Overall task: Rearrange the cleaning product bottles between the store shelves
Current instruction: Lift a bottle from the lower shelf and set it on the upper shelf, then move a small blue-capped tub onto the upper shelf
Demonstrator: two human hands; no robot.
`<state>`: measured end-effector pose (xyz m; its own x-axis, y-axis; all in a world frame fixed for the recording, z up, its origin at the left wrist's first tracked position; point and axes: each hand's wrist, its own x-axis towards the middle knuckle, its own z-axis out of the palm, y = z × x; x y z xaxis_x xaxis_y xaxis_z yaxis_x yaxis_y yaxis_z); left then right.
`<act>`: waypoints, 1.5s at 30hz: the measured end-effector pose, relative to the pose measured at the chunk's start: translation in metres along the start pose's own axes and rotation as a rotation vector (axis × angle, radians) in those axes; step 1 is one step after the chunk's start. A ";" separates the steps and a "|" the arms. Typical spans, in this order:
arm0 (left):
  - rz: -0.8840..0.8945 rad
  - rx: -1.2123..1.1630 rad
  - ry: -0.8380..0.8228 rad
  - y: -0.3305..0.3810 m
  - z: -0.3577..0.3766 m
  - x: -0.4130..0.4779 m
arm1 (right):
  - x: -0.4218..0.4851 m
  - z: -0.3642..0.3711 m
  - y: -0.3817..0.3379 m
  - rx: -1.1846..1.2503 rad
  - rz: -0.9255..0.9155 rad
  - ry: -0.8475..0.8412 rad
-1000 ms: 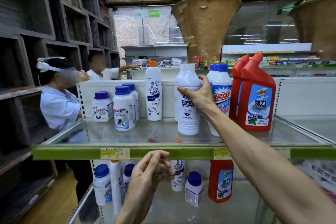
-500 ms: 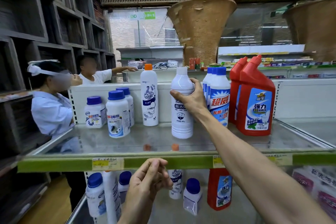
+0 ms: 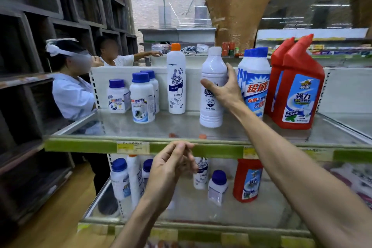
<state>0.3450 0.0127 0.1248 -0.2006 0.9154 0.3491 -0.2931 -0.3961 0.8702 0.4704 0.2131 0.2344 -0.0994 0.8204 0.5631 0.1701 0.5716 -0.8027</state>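
A plain white bottle [image 3: 213, 62] with a white cap stands upright on the upper glass shelf [image 3: 181, 127]. My right hand [image 3: 225, 90] holds it at mid-height, thumb across the front left and fingers round its right side. It sits just left of a blue-capped white bottle [image 3: 256, 86] and two red bottles [image 3: 298, 90]. An orange-capped white bottle [image 3: 176, 80] and several blue-capped jars [image 3: 142, 98] stand further left. My left hand [image 3: 171, 165] hangs loosely curled and holds nothing, in front of the shelf's green edge strip [image 3: 90, 145].
The lower shelf carries a red bottle [image 3: 247, 181], a small blue-capped jar [image 3: 218, 187] and more white bottles [image 3: 120, 179]. Two people [image 3: 70, 90] stand in the aisle behind the shelf at left, beside dark wooden racks [image 3: 30, 46].
The white bottle has come down and now rests on the upper shelf, with my right hand's grip looser. My left hand stayed in front of the shelf edge.
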 end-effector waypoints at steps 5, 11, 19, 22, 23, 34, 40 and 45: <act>-0.001 0.009 -0.027 0.005 -0.004 -0.005 | -0.007 -0.002 -0.001 -0.054 0.003 0.056; -0.007 -0.015 -0.057 0.010 -0.011 -0.011 | -0.017 -0.004 -0.005 -0.054 -0.006 0.090; -0.001 -0.026 -0.060 0.003 -0.030 -0.019 | -0.092 0.002 -0.026 0.095 -0.078 0.195; -0.009 -0.014 -0.011 -0.010 -0.045 -0.025 | -0.157 0.004 -0.018 0.222 -0.110 0.172; -0.016 -0.006 0.008 -0.015 -0.050 -0.026 | -0.181 0.005 -0.012 0.241 -0.107 0.146; -0.151 -0.031 0.211 -0.083 -0.068 -0.024 | -0.295 0.016 0.093 0.101 0.185 -0.043; -0.220 0.047 0.227 -0.115 -0.059 -0.005 | -0.247 0.015 0.163 -0.132 0.348 -0.032; -0.245 0.112 0.231 -0.131 -0.052 0.007 | -0.199 0.016 0.224 -0.441 0.373 -0.188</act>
<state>0.3330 0.0674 -0.0044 -0.3465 0.9368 0.0484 -0.2570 -0.1444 0.9556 0.5127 0.1776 -0.0603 -0.1199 0.9758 0.1828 0.6132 0.2176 -0.7593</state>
